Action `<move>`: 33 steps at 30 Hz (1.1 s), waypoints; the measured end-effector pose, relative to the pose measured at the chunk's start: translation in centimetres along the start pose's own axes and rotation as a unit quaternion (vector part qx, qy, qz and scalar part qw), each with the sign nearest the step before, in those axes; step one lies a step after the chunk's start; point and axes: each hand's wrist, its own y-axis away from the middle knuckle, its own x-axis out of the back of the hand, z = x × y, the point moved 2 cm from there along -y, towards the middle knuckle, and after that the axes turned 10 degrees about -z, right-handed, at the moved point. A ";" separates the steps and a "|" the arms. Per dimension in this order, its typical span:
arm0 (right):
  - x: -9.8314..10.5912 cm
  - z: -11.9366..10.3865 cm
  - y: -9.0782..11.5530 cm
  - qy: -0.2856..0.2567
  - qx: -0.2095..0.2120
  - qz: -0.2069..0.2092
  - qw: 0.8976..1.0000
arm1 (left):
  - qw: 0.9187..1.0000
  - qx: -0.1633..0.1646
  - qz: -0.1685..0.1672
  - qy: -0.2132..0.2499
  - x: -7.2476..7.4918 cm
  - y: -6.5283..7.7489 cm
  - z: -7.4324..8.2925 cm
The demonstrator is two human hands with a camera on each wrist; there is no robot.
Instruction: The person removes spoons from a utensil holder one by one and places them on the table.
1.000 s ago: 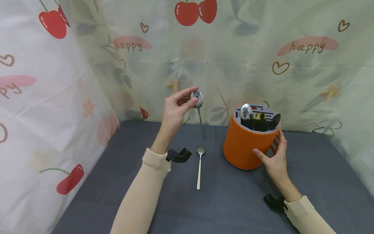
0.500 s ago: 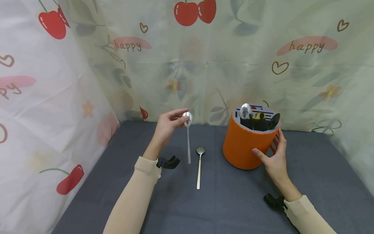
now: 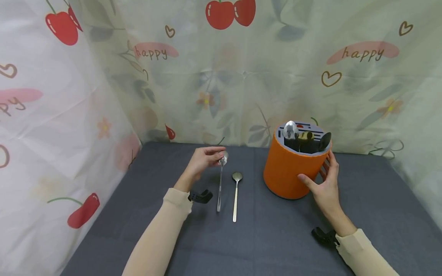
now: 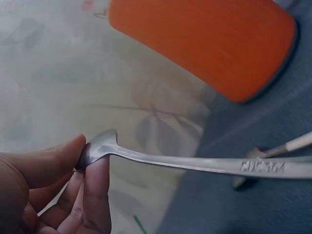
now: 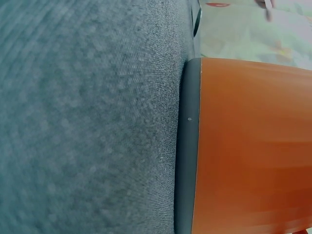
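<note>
My left hand [image 3: 203,160] pinches a metal spoon [image 3: 220,188] by its bowl, between thumb and fingers. The spoon's handle points down toward the table's front; in the left wrist view, stamped lettering shows on the handle [image 4: 234,165]. Just to its right a second spoon [image 3: 235,199] lies on the cloth, bowl away from me. My right hand [image 3: 326,191] grips the orange cylindrical utensil holder [image 3: 290,172] at its right side, thumb on the front and fingers curled behind. Out of its slotted grey top stick a shiny spoon bowl [image 3: 290,130] and a dark utensil [image 3: 325,142].
A dark grey cloth [image 3: 276,237] covers the table. Behind and to the left hang printed curtains [image 3: 241,88] with cherries and hearts. Black wrist mounts [image 3: 201,196] sit at both sleeve cuffs.
My left hand has come down and slightly left with the spoon, bringing it from in front of the curtain to low beside the second spoon. The right hand and holder stay in place.
</note>
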 end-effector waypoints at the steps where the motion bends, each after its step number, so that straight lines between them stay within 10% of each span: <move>1: 0.0 0.0 0.0 0.000 -0.001 0.000 1.000 | 1.000 0.012 -0.003 0.001 0.0 -0.1 -0.5; 16: 0.1 -0.1 0.0 0.000 -0.004 -0.002 1.000 | 0.996 0.078 -0.024 -0.035 -0.7 -1.7 -5.1; 33: 0.1 0.0 0.0 0.002 -0.005 -0.002 1.000 | 0.987 0.081 0.031 -0.138 -0.9 -1.9 -6.1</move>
